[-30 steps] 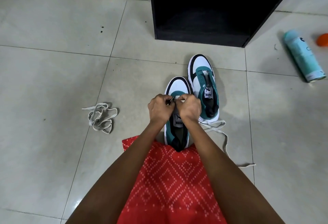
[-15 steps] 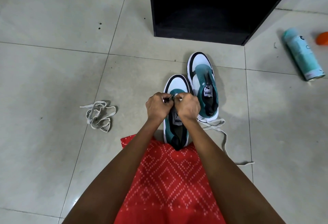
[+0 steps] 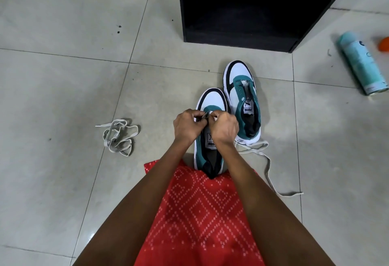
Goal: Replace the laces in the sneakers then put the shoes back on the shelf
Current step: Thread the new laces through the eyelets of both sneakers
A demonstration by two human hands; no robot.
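- Over the past second little has shifted. The left hand (image 3: 187, 127) and right hand (image 3: 224, 127) remain together above the front eyelets of the near sneaker (image 3: 212, 99), their fingers (image 3: 194, 115) clamped on a lace end (image 3: 205, 115).
- Judged from that, threading is only starting: no lace shows across either tongue, and shelving is far off.
- Two sneakers stand side by side on the floor (image 3: 63, 86), the far sneaker (image 3: 242, 80) bare of lacing.
- Two laces lie loose: a bundled lace (image 3: 119, 137) to the left and a trailing lace (image 3: 267, 160) by the heels; whether it feeds the pinch cannot be told.
- One black shelf (image 3: 237, 34) stands beyond, with one spray can (image 3: 360, 63) and one orange object (image 3: 384, 43) to its right.
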